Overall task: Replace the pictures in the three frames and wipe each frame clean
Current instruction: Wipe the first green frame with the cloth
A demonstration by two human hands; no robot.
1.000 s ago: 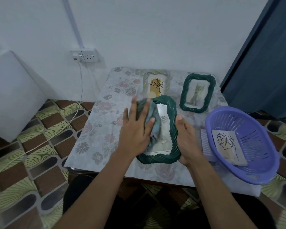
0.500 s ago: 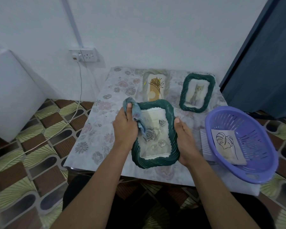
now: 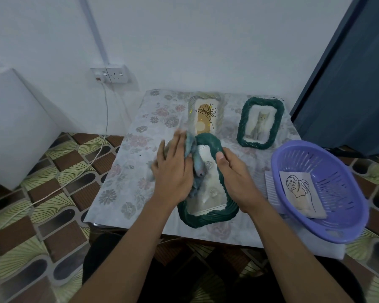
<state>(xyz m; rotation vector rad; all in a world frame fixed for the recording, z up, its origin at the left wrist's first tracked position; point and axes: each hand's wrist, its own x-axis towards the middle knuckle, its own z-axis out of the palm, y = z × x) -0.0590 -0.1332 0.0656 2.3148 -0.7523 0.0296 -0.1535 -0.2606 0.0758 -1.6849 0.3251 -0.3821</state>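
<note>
A dark green wavy frame [image 3: 208,217] with a rose picture lies tilted near the table's front edge. My left hand [image 3: 173,171] presses a blue-grey cloth [image 3: 197,165] against the frame's left side, fingers nearly straight. My right hand [image 3: 234,180] grips the frame's right rim, thumb on top. A pale frame [image 3: 206,114] with a yellow plant drawing lies behind it. A second green frame [image 3: 260,123] with a cat picture lies at the back right.
The small table [image 3: 123,189] has a floral cover and stands against a white wall. A purple plastic basket [image 3: 319,193] at the front right holds a leaf drawing [image 3: 298,189]. A cable [image 3: 103,132] hangs from the wall socket on the left.
My left hand has moved with the cloth from the frame's upper left corner onto its left side and glass, fingers now spread flatter. My right hand slid higher up the right rim.
</note>
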